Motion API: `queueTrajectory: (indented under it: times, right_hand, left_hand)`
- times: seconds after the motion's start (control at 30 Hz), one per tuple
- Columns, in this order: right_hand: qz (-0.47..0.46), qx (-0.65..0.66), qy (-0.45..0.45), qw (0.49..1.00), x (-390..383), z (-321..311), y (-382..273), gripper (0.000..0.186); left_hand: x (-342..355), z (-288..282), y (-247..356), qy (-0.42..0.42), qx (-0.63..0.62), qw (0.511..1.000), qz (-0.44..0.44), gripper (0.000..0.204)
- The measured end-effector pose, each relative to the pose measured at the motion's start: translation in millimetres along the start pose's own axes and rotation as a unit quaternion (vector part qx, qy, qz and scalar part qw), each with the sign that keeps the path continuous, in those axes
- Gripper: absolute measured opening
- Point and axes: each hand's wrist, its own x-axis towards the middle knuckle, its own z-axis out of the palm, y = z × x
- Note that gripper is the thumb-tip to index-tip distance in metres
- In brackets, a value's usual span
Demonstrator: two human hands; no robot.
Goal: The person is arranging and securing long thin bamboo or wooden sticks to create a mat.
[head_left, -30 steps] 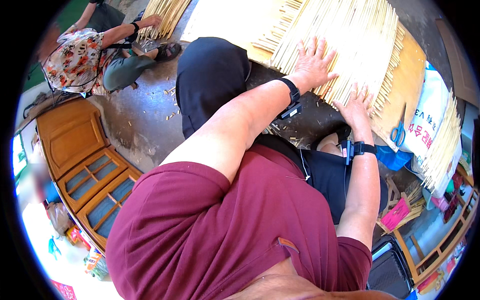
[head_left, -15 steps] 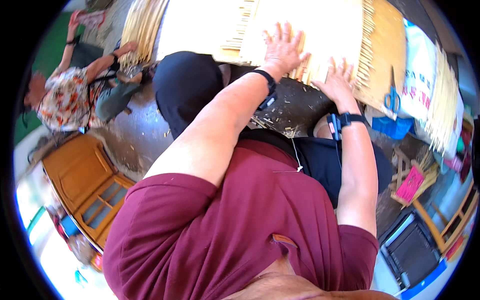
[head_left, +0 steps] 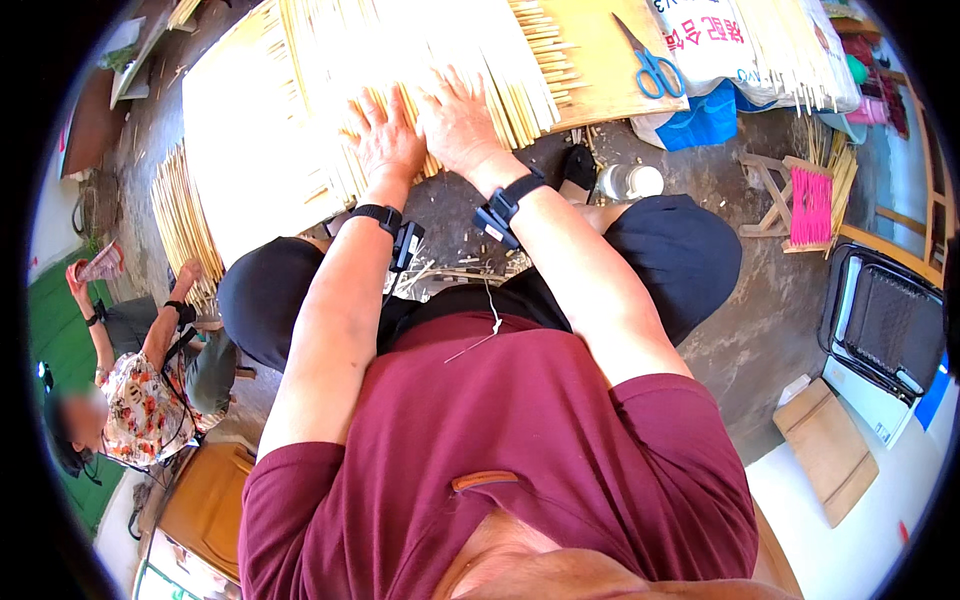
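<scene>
Clearly, slim pale sticks point(head_left: 425, 45) lie parallel, ends uneven, under left hand point(head_left: 388, 145) and right hand point(head_left: 460, 128), each grip spread apart

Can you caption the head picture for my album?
Left hand and right hand side by side on pale sticks, blue-handled scissors to the right.

Maroon short-sleeved shirt point(head_left: 540, 415) with small brown tab point(head_left: 485, 480), dark trousers point(head_left: 675, 255), black wrist straps point(head_left: 378, 214) with boxy dark devices point(head_left: 407, 246).

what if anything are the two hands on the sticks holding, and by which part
Nothing appears to be held: the left hand and the right hand lie palm down, fingers spread, over the near ends of the pale sticks.
</scene>
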Motion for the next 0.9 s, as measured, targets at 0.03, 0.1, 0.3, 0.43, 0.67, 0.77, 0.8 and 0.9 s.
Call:
queueTrajectory:
  times: [0.03,0.1,0.3,0.43,0.67,0.77,0.8,0.9]
  right_hand:
    - [0.022,-0.016,-0.028,0.999,3,-3,8,0.053]
    - [0.048,-0.061,-0.022,0.997,10,-4,28,0.055]
    - [0.117,-0.106,-0.061,0.986,23,0,56,0.073]
    - [0.115,-0.109,-0.068,0.985,22,9,64,0.075]
    - [0.109,-0.123,-0.051,0.985,28,16,63,0.079]
    - [0.114,-0.126,-0.043,0.985,28,18,68,0.078]
    - [0.118,-0.133,-0.027,0.984,28,17,70,0.077]
    - [0.114,-0.106,-0.018,0.988,32,-4,47,0.073]
  left_hand:
    - [-2,-7,3,-0.023,-0.041,0.999,-0.007,0.073]
    - [-3,-16,7,-0.045,-0.084,0.995,-0.013,0.075]
    - [-4,-10,1,-0.034,-0.072,0.997,-0.016,0.076]
    - [-3,-8,4,-0.026,-0.064,0.998,-0.01,0.076]
    - [-4,-5,-5,-0.024,-0.075,0.997,-0.016,0.076]
    - [3,-1,-3,-0.012,-0.101,0.995,0.009,0.077]
    - [5,-2,-3,-0.013,-0.093,0.996,0.003,0.077]
    - [8,0,-10,0.006,-0.118,0.993,0.011,0.078]
